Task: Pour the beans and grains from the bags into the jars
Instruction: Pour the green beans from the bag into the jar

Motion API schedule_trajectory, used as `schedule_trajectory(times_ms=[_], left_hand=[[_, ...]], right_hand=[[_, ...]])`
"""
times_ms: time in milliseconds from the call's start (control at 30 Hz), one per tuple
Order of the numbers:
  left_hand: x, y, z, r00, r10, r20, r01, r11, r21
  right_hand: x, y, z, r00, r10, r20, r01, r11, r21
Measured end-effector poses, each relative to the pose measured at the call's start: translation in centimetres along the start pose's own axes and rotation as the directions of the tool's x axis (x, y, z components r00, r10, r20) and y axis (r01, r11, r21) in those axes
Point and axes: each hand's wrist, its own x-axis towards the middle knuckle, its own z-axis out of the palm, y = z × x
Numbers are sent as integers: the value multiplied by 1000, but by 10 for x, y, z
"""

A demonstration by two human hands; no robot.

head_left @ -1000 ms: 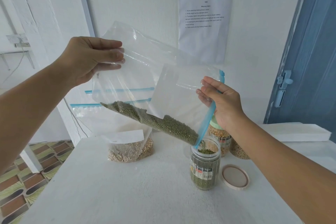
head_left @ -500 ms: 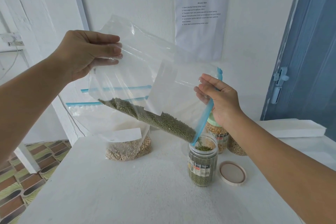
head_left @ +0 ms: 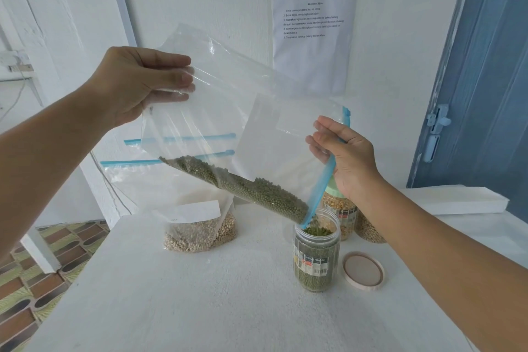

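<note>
1. The person is pouring green beans [head_left: 257, 194] out of a clear zip bag [head_left: 217, 111] into an open jar [head_left: 316, 254] standing on the table [head_left: 200, 294] — the pouring step for this bag is under way.
2. The left hand [head_left: 137, 86] is pinching the bag's raised bottom corner between closed fingers and thumb, tilting it so the beans are sliding down toward the mouth.
3. The right hand [head_left: 345, 157] is gripping the blue zip edge [head_left: 320, 194], fingers curled around it, steering the lowest corner just over the jar's rim.
4. The jar is looking nearly full, with beans heaped at its neck, while a good strip of beans is lying in the bag.
5. Next, the person is likely needing to ease the tilt — an overflow seems near — then fit the loose lid [head_left: 363, 270] lying beside the jar.
6. A bag of pale grains [head_left: 200, 231] is waiting behind, and two filled jars [head_left: 343, 217] are standing at the back.
</note>
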Motion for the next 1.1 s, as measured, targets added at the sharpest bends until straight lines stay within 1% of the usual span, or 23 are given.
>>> schedule_trajectory(times_ms=[1100], left_hand=[[7, 2, 2, 1000, 19, 8, -19, 1000, 9]], right_hand=[[1, 0, -1, 1000, 1, -5, 0, 1000, 13]])
